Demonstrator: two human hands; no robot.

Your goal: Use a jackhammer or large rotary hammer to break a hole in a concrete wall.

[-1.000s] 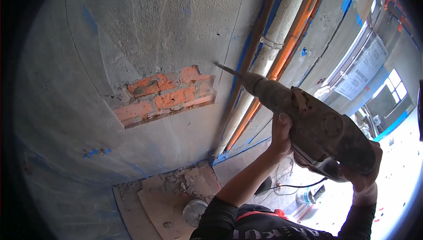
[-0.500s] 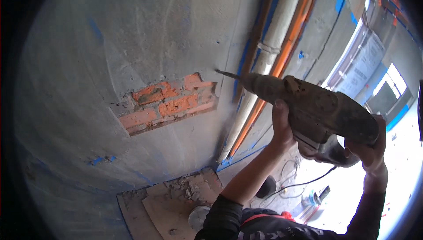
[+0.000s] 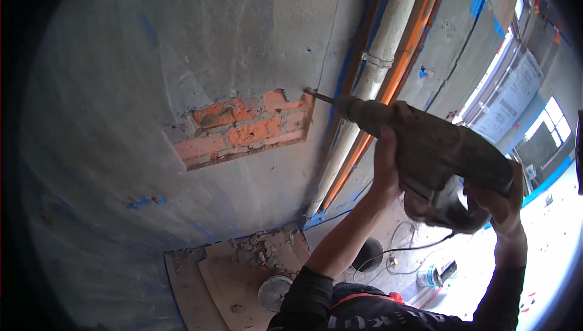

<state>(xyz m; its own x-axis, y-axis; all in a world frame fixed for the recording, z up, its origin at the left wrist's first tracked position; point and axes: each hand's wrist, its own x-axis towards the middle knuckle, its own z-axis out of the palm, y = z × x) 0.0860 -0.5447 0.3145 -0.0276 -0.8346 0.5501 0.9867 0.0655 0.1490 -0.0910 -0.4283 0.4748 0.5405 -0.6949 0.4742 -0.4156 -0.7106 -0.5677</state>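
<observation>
A dusty dark rotary hammer (image 3: 449, 149) is held up in both hands, its long bit (image 3: 320, 95) pointing left at the wall. My left hand (image 3: 387, 164) grips the tool's body from beneath, behind the chuck. Around the rear handle, my right hand (image 3: 501, 200) is closed; part of its fingers is hidden behind the tool. The bit's tip meets the grey plastered wall (image 3: 243, 39) at the upper right corner of a broken-out patch. Inside that patch, orange-red bricks (image 3: 252, 130) and mortar are bare.
A white pipe (image 3: 379, 58) and an orange pipe (image 3: 408, 51) run up the wall close beside the bit. Rubble (image 3: 267, 252) lies on boards below, near a round bucket (image 3: 276, 291). The tool's black cord (image 3: 419, 248) hangs toward the floor. A window (image 3: 549, 124) stands far right.
The bit's tip has come to the right-hand corner of the patch, where more brick now shows along the right edge. My view has shifted slightly; both hands keep their hold.
</observation>
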